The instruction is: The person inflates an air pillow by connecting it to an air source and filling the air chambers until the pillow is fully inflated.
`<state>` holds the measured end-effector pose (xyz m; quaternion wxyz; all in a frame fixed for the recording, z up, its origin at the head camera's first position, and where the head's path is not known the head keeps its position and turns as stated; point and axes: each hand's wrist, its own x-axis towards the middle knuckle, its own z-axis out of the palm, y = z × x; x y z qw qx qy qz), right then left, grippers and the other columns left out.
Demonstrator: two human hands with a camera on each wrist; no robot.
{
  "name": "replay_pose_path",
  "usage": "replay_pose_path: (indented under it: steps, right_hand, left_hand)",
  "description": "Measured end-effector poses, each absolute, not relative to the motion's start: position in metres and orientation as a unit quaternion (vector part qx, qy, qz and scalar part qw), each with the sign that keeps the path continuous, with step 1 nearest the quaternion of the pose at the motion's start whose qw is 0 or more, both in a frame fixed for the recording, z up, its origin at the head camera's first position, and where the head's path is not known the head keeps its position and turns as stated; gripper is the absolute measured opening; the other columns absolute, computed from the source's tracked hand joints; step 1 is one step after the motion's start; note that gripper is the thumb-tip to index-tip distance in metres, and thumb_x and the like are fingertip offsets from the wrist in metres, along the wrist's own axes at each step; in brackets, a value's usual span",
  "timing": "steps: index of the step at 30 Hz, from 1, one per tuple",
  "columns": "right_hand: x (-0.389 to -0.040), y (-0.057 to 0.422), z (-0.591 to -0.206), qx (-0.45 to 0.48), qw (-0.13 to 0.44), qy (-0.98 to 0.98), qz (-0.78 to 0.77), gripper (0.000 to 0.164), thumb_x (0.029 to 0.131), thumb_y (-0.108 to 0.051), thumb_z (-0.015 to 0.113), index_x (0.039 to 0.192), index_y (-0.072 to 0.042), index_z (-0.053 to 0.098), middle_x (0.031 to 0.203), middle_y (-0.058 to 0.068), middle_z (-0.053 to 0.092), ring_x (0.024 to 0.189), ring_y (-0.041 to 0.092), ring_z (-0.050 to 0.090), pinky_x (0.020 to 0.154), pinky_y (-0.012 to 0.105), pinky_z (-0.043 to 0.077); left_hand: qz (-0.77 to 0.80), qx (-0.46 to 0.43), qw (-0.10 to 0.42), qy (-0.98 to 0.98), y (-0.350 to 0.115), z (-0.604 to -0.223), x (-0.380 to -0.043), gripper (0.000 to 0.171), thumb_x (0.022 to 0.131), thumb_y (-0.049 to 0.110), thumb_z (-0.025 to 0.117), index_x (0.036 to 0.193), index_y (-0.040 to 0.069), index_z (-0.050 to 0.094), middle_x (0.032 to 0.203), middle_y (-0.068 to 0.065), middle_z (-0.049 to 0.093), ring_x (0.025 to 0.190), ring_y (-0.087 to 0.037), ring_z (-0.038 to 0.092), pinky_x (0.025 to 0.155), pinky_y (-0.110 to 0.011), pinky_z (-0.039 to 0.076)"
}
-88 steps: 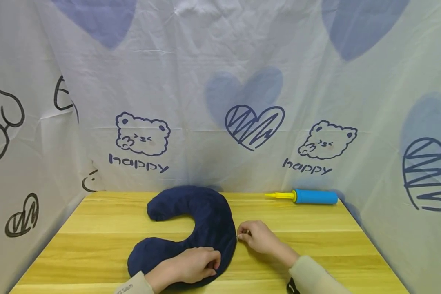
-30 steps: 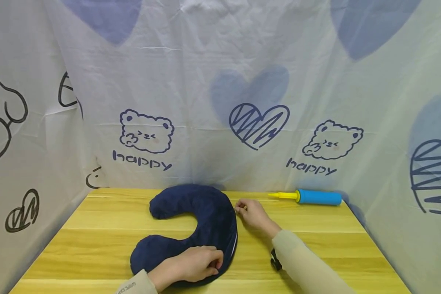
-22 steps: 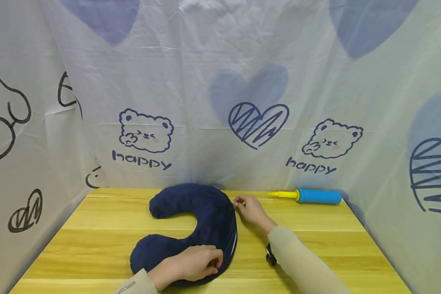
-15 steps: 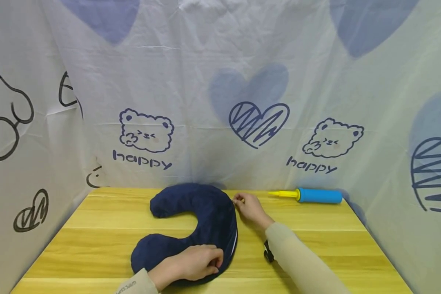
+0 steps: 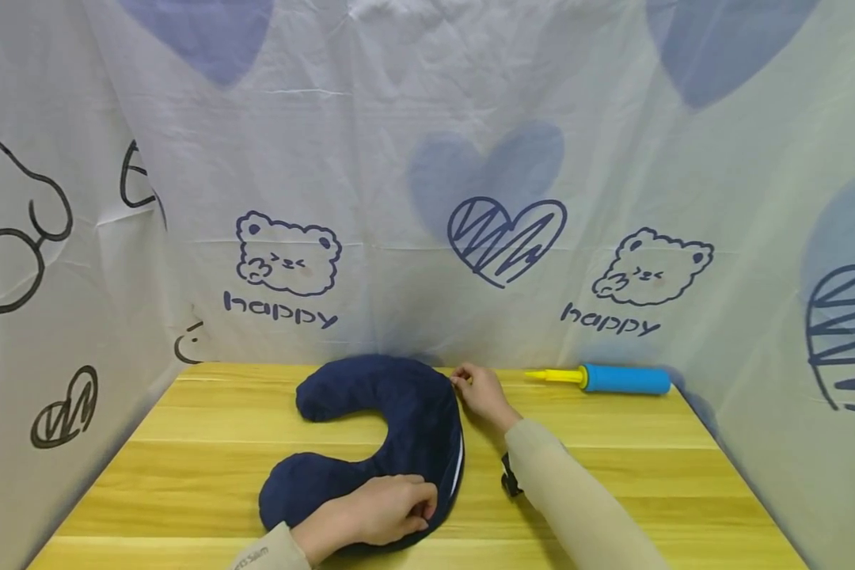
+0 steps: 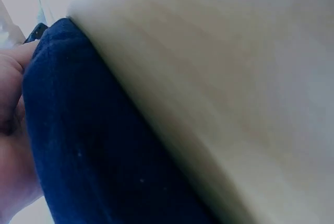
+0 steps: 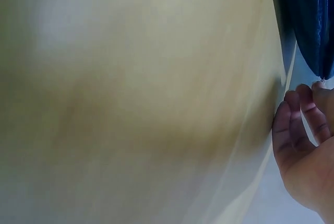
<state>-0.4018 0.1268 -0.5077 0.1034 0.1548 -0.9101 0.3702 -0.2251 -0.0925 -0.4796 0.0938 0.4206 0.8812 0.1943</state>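
A navy U-shaped neck pillow (image 5: 416, 423) lies on the table, its opening to the left. My left hand (image 5: 392, 508) rests on its near right part with curled fingers, gripping the fabric at the edge; the fingertips are partly hidden. At the pillow's far right edge, my right hand (image 5: 480, 393) pinches a small zipper pull (image 7: 323, 81) between thumb and forefinger. Behind it, along the right side, a thin white strip (image 5: 458, 469) shows where the zipper seam gapes. The left wrist view has the dark pillow edge (image 6: 104, 130) beside the hand.
A blue hand pump (image 5: 627, 379) with a yellow nozzle lies at the back right of the wooden table (image 5: 207, 443). White printed curtains (image 5: 399, 301) hang close behind the table and along both sides.
My right hand has moved away from me along the pillow's right edge with the zipper pull, and the white gap behind it has appeared and lengthened. The left hand has stayed in place.
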Motion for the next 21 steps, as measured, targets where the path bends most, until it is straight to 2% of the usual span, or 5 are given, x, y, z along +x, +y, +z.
replay_pose_path:
  steps: [10,21]
  right_hand:
    - [-0.41,0.12,-0.508,0.149,0.112,-0.904,0.384,0.009,0.1,-0.005,0.066,0.093,-0.003,0.072,0.083,0.005,0.068,0.079,0.021,0.06,0.078,0.038,0.05]
    - [-0.415,0.11,-0.509,0.117,0.123,-0.903,0.394,0.013,0.099,-0.005,0.067,0.088,-0.002,0.072,0.084,0.01,0.071,0.08,0.027,0.064,0.08,0.043,0.051]
  left_hand:
    - [0.155,0.418,0.082,0.891,-0.09,-0.48,-0.221,0.017,0.095,0.017,0.077,0.091,0.026,0.063,0.082,0.015,0.048,0.066,0.002,0.045,0.061,-0.016,0.04]
    - [0.133,0.42,0.076,0.894,-0.09,-0.482,-0.22,0.016,0.095,0.02,0.078,0.091,0.026,0.064,0.081,0.015,0.048,0.065,0.002,0.044,0.06,-0.016,0.039]
